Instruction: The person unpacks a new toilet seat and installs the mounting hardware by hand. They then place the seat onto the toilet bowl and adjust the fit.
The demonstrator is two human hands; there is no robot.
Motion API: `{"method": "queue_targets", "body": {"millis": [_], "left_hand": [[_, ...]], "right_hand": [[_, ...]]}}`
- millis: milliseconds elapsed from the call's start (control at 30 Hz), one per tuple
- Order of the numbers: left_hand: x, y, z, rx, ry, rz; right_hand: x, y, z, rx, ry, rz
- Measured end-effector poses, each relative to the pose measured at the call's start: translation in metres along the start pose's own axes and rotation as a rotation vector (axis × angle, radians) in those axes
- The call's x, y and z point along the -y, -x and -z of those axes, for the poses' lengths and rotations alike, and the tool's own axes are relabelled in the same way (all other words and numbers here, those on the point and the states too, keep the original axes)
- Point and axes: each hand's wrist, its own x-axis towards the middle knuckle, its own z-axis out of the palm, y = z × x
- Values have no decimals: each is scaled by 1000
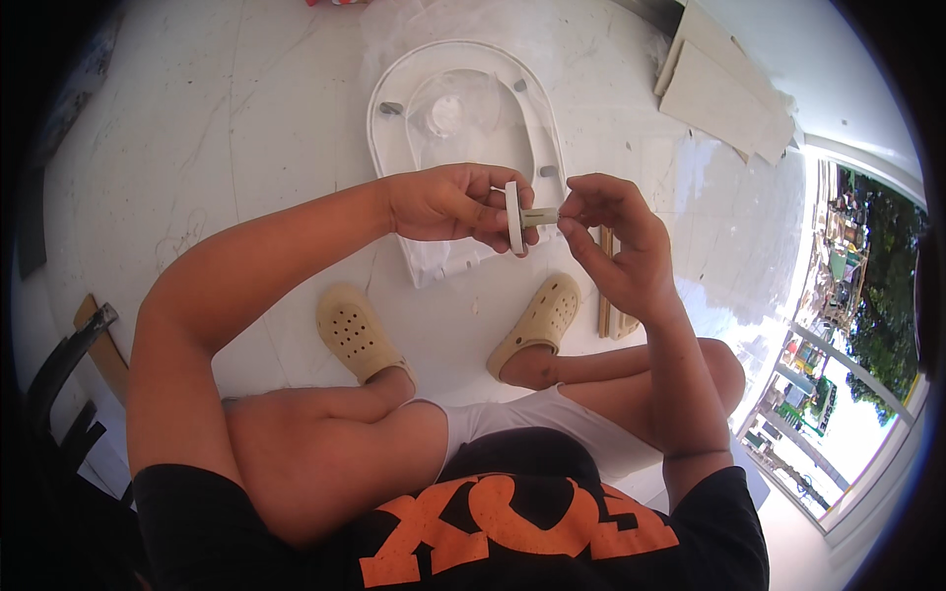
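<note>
My left hand [468, 205] grips a white disc with a pale stem [514, 219], its thumb on the near side and its fingers curled behind. The disc stands on edge, and its stem points right. At the stem's end the thumb and fingers of my right hand [611, 231] are closed; the tip between them is too small to make out. Beyond my hands a white toilet seat [377, 123] with grey bumpers lies on the floor, partly covered by clear plastic wrap. My left hand and forearm overlap its near part.
My feet in beige clogs [353, 325] rest on the pale tiled floor [246, 128]. Wooden strips [604, 295] lie by my right foot. Flat boards [724, 94] are at the far right. A black metal frame [64, 364] stands at left, and a glazed opening [838, 364] is at right.
</note>
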Motion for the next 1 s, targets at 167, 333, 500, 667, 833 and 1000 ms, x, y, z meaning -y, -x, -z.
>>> {"method": "queue_targets", "body": {"millis": [167,333,500,667,833,1000], "left_hand": [[-2,3,-4,-33,-157,28],[-9,0,-10,-3,-301,9],[-19,-6,-18,-65,-292,15],[-24,-8,-29,-186,-444,38],[-22,-12,-40,-323,-850,-100],[-16,-13,-52,-416,-1489,-446]], "right_hand": [[-4,-2,3,118,4,20],[-8,-2,14,232,-283,-168],[-8,-4,20,118,-306,-218],[-7,-3,22,88,-133,-150],[-8,-3,24,122,-118,-205],[-12,-5,23,86,-216,-331]]}}
